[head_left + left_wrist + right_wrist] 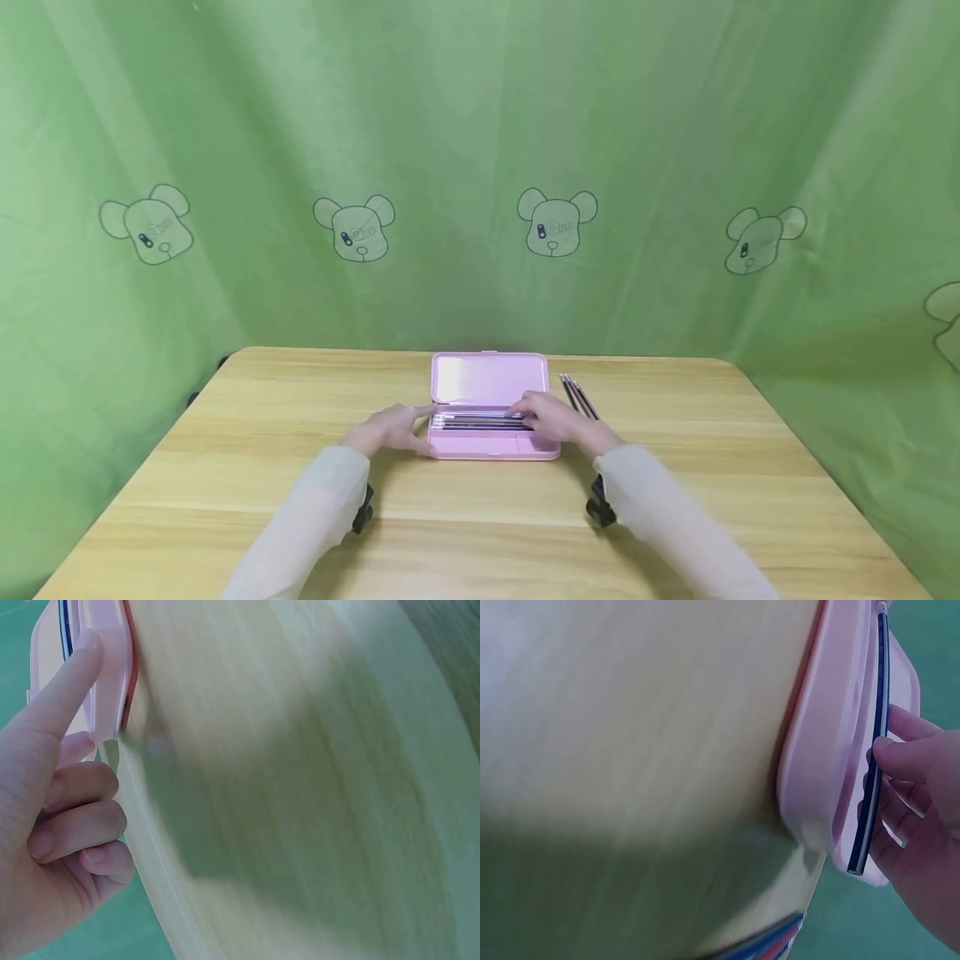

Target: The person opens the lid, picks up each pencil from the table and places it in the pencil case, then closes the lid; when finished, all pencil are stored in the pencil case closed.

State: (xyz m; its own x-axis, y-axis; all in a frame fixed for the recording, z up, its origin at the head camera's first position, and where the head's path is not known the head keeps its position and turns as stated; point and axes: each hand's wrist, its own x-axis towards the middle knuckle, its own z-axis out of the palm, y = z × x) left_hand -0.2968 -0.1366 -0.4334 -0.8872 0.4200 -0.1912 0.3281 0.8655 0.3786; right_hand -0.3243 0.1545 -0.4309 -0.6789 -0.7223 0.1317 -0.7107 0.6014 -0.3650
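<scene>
A pink pencil case [472, 446] lies on the table with its lid [491, 379] raised at the back. Several dark striped pencils [476, 423] lie side by side in its long compartment. My left hand [390, 427] holds the case's left end, thumb at the near corner and forefinger toward the back; its other fingers are curled below the case end in the left wrist view. Over the right half of the case, my right hand [551, 417] pinches a dark striped pencil [868, 817] between thumb and fingers. That pencil lies lengthwise along the case.
Several loose pencils [581, 398] lie on the wooden table [480, 525] just right of the case, near the right hand. A green curtain [450, 125] with bear-head prints hangs behind the table's far edge and along its sides.
</scene>
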